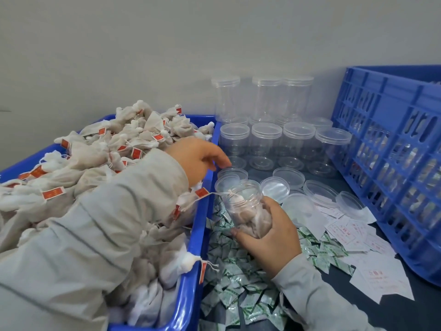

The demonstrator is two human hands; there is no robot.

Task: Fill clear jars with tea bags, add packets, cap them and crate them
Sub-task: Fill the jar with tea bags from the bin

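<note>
A clear jar [243, 206], tilted with its open mouth toward the blue bin [191, 271], was held round its lower body in the curled fingers and thumb of the right hand [269, 237], just off the bin's right wall and above the green-printed packets [241, 278] scattered on the table [405, 314]. A few tea bags [248, 218] were seen inside it, and one string with its red tag [201, 192] trailed over the rim. The left hand [198, 158] was held over the bin's right edge, fingers loosely bent and nothing visibly gripped. The heap of tea bags [95, 163] filled the bin. Capped empty jars [267, 139] were stacked at the far edge, loose lids [288, 177] lay in front of them, white slips [346, 232] beside those, and a blue crate [393, 151] stood at the right edge.

The jar was judged light, thin-walled and smooth, best taken round the body below the threaded neck. The bags were judged soft and light, and likely to tangle by their strings
</note>
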